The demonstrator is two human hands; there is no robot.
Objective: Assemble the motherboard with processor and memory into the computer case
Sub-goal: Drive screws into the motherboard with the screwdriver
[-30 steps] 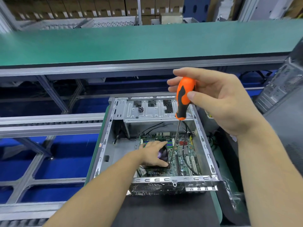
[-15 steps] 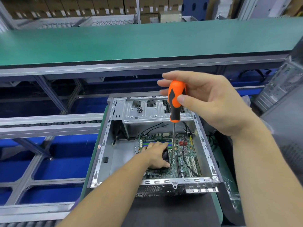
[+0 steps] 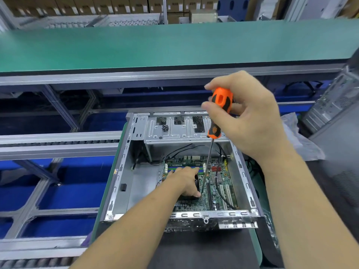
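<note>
Right hand raised over the open computer case, fingers and thumb curled round the orange handle of a screwdriver.

Shaft slanting down and slightly left into the case, tip meeting the motherboard just beside the left hand's fingertips. Left hand reaching in from below, forearm stretched forward, palm down, resting on the black cooler in the middle of the board, mostly hidden beneath it; fingers bent over its edge, whether gripping or only pressing cannot be told. Motherboard lying flat on the case floor, toward its right side, black cables trailing over it. Small cluster of dark screws sitting on the metal bracket at the far end.
</note>
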